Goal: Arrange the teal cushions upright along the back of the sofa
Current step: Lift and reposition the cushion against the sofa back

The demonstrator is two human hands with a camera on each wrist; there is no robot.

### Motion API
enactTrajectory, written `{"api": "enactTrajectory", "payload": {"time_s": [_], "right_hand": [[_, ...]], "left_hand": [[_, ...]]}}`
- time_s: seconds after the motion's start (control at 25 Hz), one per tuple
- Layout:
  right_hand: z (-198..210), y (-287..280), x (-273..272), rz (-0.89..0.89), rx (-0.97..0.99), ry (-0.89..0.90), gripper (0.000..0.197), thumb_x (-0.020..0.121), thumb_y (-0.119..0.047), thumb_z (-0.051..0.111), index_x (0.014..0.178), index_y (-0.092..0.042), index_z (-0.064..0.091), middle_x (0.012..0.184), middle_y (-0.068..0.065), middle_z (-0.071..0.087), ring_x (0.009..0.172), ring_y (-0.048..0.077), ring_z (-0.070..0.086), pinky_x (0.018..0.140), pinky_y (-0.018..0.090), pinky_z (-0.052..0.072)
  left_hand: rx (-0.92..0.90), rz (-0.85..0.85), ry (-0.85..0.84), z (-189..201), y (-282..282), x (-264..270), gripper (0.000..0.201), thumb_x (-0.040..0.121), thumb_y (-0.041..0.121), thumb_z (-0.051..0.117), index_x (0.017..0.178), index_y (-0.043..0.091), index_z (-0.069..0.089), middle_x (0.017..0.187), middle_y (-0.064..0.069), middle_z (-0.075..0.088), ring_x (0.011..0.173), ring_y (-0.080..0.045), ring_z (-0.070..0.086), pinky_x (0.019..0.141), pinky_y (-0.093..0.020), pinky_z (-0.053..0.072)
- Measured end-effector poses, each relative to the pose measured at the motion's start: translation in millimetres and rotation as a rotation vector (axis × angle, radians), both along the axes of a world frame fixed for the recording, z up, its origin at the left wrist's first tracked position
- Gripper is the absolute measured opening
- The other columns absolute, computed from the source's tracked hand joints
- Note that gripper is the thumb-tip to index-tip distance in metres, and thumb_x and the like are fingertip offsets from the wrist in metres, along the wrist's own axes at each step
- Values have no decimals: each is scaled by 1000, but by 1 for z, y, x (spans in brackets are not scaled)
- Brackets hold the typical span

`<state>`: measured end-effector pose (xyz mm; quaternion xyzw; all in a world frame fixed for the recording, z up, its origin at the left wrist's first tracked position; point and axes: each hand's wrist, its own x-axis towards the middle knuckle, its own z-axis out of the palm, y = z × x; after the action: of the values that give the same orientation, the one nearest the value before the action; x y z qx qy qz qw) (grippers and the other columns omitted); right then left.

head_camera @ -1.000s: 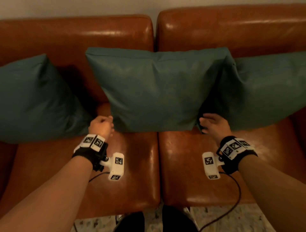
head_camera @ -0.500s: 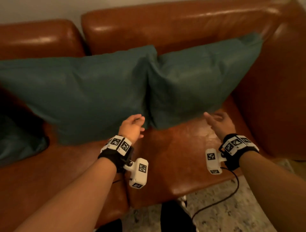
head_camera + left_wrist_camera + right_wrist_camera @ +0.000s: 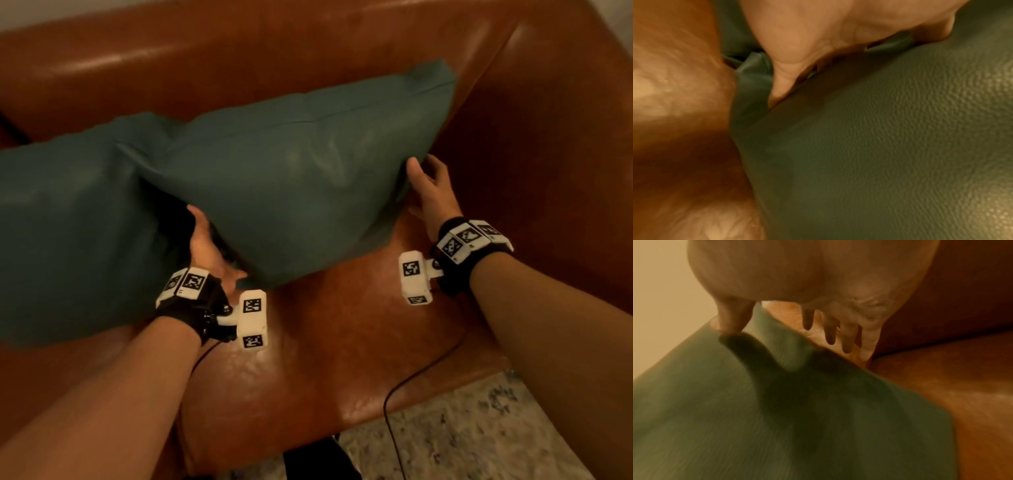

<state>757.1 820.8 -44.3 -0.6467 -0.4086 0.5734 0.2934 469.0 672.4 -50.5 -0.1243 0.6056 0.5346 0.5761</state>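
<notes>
Brown leather sofa [image 3: 342, 335], armrest at right. Against its backrest, right teal cushion [image 3: 291, 178] tilted, overlapping neighbouring cushion [image 3: 68, 222]. Left hand [image 3: 209, 250] clenched on lower left corner; right hand [image 3: 433, 186] spread, thumb pressing right edge. Best lifted evenly, seated squarely upright.

arms bare | black wrist straps [image 3: 191, 310] | white marker-tagged camera blocks [image 3: 252, 319] | thin black cable [image 3: 404, 387]
</notes>
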Motion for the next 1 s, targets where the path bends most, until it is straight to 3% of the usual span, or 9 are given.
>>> {"api": "enactTrajectory", "payload": {"time_s": [0.12, 0.28, 0.4, 0.52, 0.6, 0.68, 0.8, 0.92, 1.0], "right_hand": [[-2, 21, 17, -59, 24, -2, 116, 45, -89, 72, 147, -45, 38, 146, -8, 57, 127, 17, 57, 111, 51, 45], [-1, 45, 67, -186, 61, -44, 120, 40, -91, 72, 145, -43, 40, 145, -8, 57, 128, 19, 57, 109, 53, 46], [2, 49, 76, -177, 40, 7, 124, 40, -87, 75, 148, -37, 38, 148, -4, 52, 132, 25, 52, 105, 57, 46], [-5, 49, 73, -202, 74, 44, 104, 57, -77, 75, 146, -35, 43, 145, -7, 55, 131, 23, 53, 109, 60, 43], [-12, 47, 71, -227, 119, 9, 104, 55, -80, 76, 144, -35, 46, 136, -14, 60, 129, 18, 56, 108, 57, 47], [-19, 47, 71, -242, 141, -57, 107, 49, -85, 74, 141, -39, 46, 127, -21, 59, 129, 17, 56, 108, 54, 49], [-17, 47, 72, -230, 130, -78, 112, 46, -89, 72, 143, -43, 43, 139, -12, 57, 130, 19, 56, 108, 52, 49], [-15, 41, 71, -224, 109, -59, 120, 44, -89, 73, 147, -36, 40, 148, -5, 53, 131, 21, 55, 108, 52, 48], [-12, 25, 69, -232, 73, -42, 125, 41, -88, 73, 147, -31, 41, 148, -2, 54, 129, 21, 57, 106, 50, 50]], "left_hand": [[-17, -92, -10, -17, 36, 12, 123, 32, 99, 62, 139, 40, 56, 155, 1, 54, 141, -37, 50, 111, -71, 35], [22, -237, -20, -28, 80, 57, 127, 27, 99, 64, 137, 34, 61, 149, -2, 61, 138, -38, 54, 112, -71, 36], [38, -248, -38, -40, 91, 63, 128, 25, 100, 63, 136, 36, 61, 147, -2, 62, 139, -37, 53, 114, -71, 34], [19, -229, -12, -20, 92, 71, 115, 47, 98, 53, 142, 33, 55, 151, -3, 58, 142, -36, 50, 116, -70, 33], [20, -216, -12, -17, 92, 74, 100, 65, 92, 42, 144, 32, 52, 153, -4, 56, 142, -36, 48, 117, -69, 32], [34, -239, -37, -24, 93, 72, 103, 64, 94, 39, 146, 32, 50, 155, -3, 54, 144, -36, 46, 118, -70, 31], [73, -284, -61, -22, 93, 64, 119, 52, 99, 48, 150, 32, 45, 159, -4, 49, 147, -36, 42, 117, -71, 31], [81, -310, -27, -19, 79, 52, 99, 72, 88, 46, 152, 31, 40, 158, -3, 48, 146, -35, 44, 115, -69, 36], [54, -375, 62, -19, 68, 39, 85, 81, 79, 49, 154, 37, 35, 158, -2, 45, 143, -37, 44, 113, -67, 38]]}}
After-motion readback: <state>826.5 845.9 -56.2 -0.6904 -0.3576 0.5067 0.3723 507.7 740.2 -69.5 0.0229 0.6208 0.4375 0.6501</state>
